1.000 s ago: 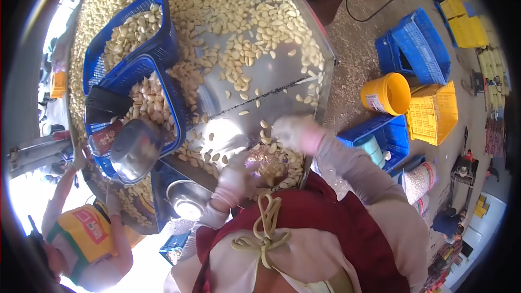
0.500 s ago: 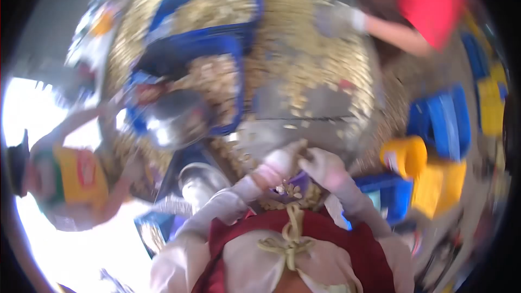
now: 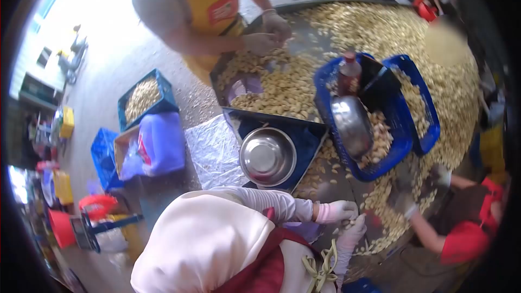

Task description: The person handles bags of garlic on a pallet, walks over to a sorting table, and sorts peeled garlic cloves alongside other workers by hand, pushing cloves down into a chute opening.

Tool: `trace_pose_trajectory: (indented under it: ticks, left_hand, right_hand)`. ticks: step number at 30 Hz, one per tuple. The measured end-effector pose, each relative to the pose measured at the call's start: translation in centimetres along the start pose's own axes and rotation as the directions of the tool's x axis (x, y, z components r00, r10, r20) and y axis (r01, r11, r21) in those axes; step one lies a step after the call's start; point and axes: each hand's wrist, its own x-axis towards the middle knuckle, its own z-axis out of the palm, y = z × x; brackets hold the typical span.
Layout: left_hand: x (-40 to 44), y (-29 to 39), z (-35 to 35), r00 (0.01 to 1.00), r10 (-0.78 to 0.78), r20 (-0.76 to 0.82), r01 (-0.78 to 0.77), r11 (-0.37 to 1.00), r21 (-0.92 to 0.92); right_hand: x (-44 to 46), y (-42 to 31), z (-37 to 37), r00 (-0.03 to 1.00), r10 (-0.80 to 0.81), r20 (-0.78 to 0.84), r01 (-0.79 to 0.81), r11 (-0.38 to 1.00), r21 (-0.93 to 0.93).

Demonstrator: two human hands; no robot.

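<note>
My left hand [image 3: 337, 211], in a white glove with a pink cuff, is closed with its fingertips against my right hand [image 3: 353, 232]. The right hand is gloved too, its fingers curled around several small pale clove-like pieces [image 3: 343, 227]. Whatever the left fingers pinch is hidden. Both hands are over the near edge of a grey work table [image 3: 347, 187] strewn with such pieces. A purple container [image 3: 304, 230] is partly hidden below my left forearm. A shiny steel bowl [image 3: 268, 157] stands beyond that forearm.
Blue baskets [image 3: 374, 171] hold pale pieces, a metal bowl [image 3: 351, 125] and a red-capped bottle [image 3: 349, 73]. A co-worker's gloved hands [image 3: 266, 40] work at the far side; another person's gloved hands [image 3: 404, 202] are at the right. Crates [image 3: 145, 100] stand on the floor.
My view has swung to the left, so the baskets and table now appear farther right. My hands stay close together. The co-worker in yellow appears higher in view.
</note>
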Motion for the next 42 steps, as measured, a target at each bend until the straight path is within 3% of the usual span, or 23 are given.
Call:
trace_pose_trajectory:
  ticks: [1,2,6,9,10,11,13,14,15,17,18,19,20,21,23,25,26,28,32,34,37,39,42]
  left_hand:
    - [0.2,0.1,-0.1,0.996,-0.088,0.031,0.092,0.983,-0.156]
    - [0.7,-1.1,-0.1,0.997,-0.072,-0.012,0.07,0.989,-0.131]
    - [0.3,0.1,0.2,0.928,0.011,-0.372,0.074,0.974,0.212]
    - [-0.5,2.8,-0.2,0.947,0.046,-0.319,0.035,0.97,0.242]
    - [-1.7,5.6,-0.5,0.966,-0.106,-0.234,0.129,0.988,0.084]
    - [-1.5,5.1,-1.2,0.97,-0.116,-0.216,0.138,0.986,0.091]
    - [-0.1,2.9,-2.6,0.976,-0.155,0.153,0.192,0.944,-0.266]
    - [0.4,3.0,-2.9,0.992,-0.118,-0.037,0.118,0.993,0.005]
    - [1.0,2.8,-4.3,0.993,0.095,-0.071,-0.052,0.886,0.462]
    - [2.8,7.5,-6.2,0.979,-0.203,0.027,0.06,0.41,0.91]
    - [2.8,6.7,-5.9,0.999,-0.038,0.019,-0.008,0.283,0.959]
    - [3.1,5.8,-5.5,0.987,0.156,0.027,-0.052,0.156,0.986]
    - [3.7,5.0,-4.7,0.999,0.032,-0.003,-0.001,0.12,0.993]
    - [4.1,4.0,-4.0,0.995,-0.087,-0.052,0.058,0.068,0.996]
    - [5.7,0.2,-3.5,0.997,-0.081,-0.009,0.027,0.223,0.975]
    - [8.5,-0.8,-2.6,0.989,0.085,0.118,-0.107,-0.123,0.987]
    - [9.1,-1.0,-2.9,0.988,0.121,0.092,-0.086,-0.053,0.995]
    - [9.9,-0.7,-3.0,0.992,0.087,0.088,-0.085,-0.04,0.996]
    - [10.0,0.6,-2.8,0.964,0.213,0.158,-0.152,-0.042,0.987]
    - [10.0,0.3,-2.9,0.956,0.234,0.176,-0.165,-0.063,0.984]
    - [10.5,0.3,-2.9,0.958,0.25,0.139,-0.15,0.028,0.988]
    - [10.6,0.5,-2.9,0.948,0.288,0.133,-0.161,0.075,0.984]
    - [10.4,-0.5,-3.5,0.939,0.323,0.119,-0.148,0.066,0.987]
  right_hand:
    - [-0.9,-3.0,0.2,0.959,0.269,0.089,-0.283,0.928,0.244]
    - [-0.7,-3.4,1.1,0.964,0.235,0.121,-0.256,0.943,0.212]
    - [0.8,-3.2,3.5,0.975,-0.221,-0.027,0.217,0.972,-0.094]
    - [2.2,-1.7,3.4,0.87,-0.493,0.014,0.491,0.864,-0.108]
    - [1.8,-3.6,2.9,0.995,-0.069,0.077,0.05,0.973,0.223]
    - [0.9,-5.9,2.6,0.907,0.324,0.27,-0.418,0.774,0.475]
    - [0.2,-7.7,2.4,0.859,0.496,0.131,-0.467,0.65,0.6]
    - [1.5,-6.0,-0.2,0.892,-0.035,0.451,-0.396,0.42,0.816]
    - [1.7,-4.6,-3.5,0.662,-0.629,0.407,-0.41,0.151,0.9]
    - [2.9,-5.9,-7.1,0.478,-0.867,0.144,-0.351,-0.038,0.936]
    - [3.0,-4.5,-7.9,0.827,-0.525,0.199,0.067,0.443,0.894]
    - [3.0,-3.0,-8.8,0.977,-0.057,0.205,-0.043,0.891,0.452]
    - [5.2,0.5,-8.2,0.986,-0.169,0.012,0.168,0.964,-0.207]
    - [6.6,3.6,-7.6,0.947,-0.315,-0.06,0.144,0.587,-0.797]
    - [6.2,1.9,-4.3,0.98,-0.175,-0.096,-0.027,0.36,-0.932]
    - [9.3,0.2,-3.7,0.889,-0.339,0.308,0.458,0.652,-0.604]
    - [11.4,-2.6,-4.4,0.887,-0.373,0.272,0.461,0.688,-0.56]
    - [19.2,-3.6,-6.2,0.905,-0.424,0.026,0.356,0.725,-0.589]
    - [36.4,-8.6,-10.1,0.939,-0.344,0.025,0.27,0.69,-0.672]
    - [46.9,-8.0,-9.6,0.968,-0.235,-0.091,0.199,0.934,-0.298]
    - [49.2,-11.9,-9.7,0.973,-0.228,0.045,0.179,0.614,-0.769]
    - [49.9,-10.5,-8.9,0.994,-0.104,-0.009,0.095,0.934,-0.345]
    - [50.2,-8.3,-7.5,1.0,0.006,0.008,-0.002,0.913,-0.407]
